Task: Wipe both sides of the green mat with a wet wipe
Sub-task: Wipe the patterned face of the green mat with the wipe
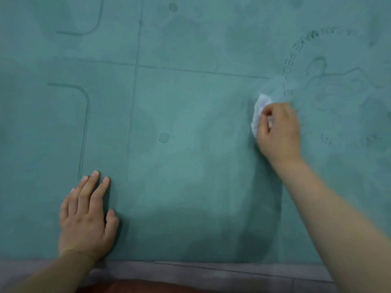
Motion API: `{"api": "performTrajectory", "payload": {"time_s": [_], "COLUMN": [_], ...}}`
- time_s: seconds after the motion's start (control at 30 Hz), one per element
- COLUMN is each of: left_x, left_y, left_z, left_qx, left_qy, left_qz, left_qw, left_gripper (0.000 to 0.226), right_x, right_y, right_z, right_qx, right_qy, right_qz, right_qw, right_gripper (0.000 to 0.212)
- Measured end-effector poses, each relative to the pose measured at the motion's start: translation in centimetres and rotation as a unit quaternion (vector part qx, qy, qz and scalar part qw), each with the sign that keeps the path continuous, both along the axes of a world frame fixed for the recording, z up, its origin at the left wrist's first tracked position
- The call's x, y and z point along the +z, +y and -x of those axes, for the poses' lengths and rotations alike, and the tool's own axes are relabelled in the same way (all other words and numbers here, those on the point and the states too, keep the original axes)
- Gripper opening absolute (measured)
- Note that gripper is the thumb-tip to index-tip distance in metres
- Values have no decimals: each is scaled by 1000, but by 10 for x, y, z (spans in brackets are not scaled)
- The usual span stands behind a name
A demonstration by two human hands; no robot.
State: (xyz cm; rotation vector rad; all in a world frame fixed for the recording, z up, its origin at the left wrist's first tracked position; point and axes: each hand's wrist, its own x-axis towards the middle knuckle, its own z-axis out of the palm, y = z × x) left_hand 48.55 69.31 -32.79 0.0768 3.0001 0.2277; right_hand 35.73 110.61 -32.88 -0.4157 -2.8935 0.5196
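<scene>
The green mat [190, 115] fills nearly the whole head view, lying flat with printed lines, dots and a round lettered logo at the right. My right hand [279, 132] grips a crumpled white wet wipe [259, 112] and holds it against the mat beside the logo. A faint paler smear lies on the mat just above the wipe. My left hand [88, 216] lies flat on the mat near its front edge, fingers straight and together, holding nothing.
A grey floor strip [211, 273] runs along the mat's near edge at the bottom of the view. A reddish-brown patch [135, 287] shows at the very bottom, too cut off to identify.
</scene>
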Motion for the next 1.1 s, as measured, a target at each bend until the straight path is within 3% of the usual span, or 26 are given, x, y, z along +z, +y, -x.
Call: {"api": "performTrajectory", "payload": {"time_s": [0.07, 0.17, 0.23, 0.3, 0.37, 0.47, 0.57, 0.7, 0.8, 0.9, 1.1], "left_x": [1, -1, -1, -2, 0, -1, -2, -3, -1, 2, 5], "left_y": [1, 1, 2, 2, 1, 0, 1, 1, 2, 5, 6], "left_z": [0, 0, 1, 1, 1, 0, 1, 1, 1, 1, 0], "left_qx": [4, 3, 3, 4, 2, -1, -9, -8, -2, 10, 24], "left_qy": [-2, 1, 3, 8, 8, 16, 31, 30, 28, 25, 6], "left_qz": [-8, -9, -14, -13, -18, -16, -26, -29, -30, -37, -32], "left_qw": [1000, 1000, 1000, 1000, 1000, 1000, 999, 999, 999, 999, 999], "left_gripper": [70, 71, 72, 71, 72, 72, 71, 71, 71, 70, 70], "right_x": [8, 26, 29, 25, 13, 0, -7, -9, 6, 23, 26], "right_y": [-31, -50, -47, -36, -16, 32, 53, 20, -3, -25, -33], "right_z": [-96, -214, -219, -162, -76, 51, 99, 4, -117, -210, -231], "right_qx": [83, 172, 237, 277, 226, 13, -130, -92, -83, -80, -118], "right_qy": [-44, -115, -132, -110, -57, -14, -34, 21, -27, -89, -164], "right_qz": [27, 10, 7, 14, -20, -43, -27, 22, 37, 55, 88], "right_qw": [995, 978, 962, 954, 972, 999, 991, 995, 995, 991, 975], "right_gripper": [4, 7, 8, 9, 5, 15, 26, 13, 5, 10, 15]}}
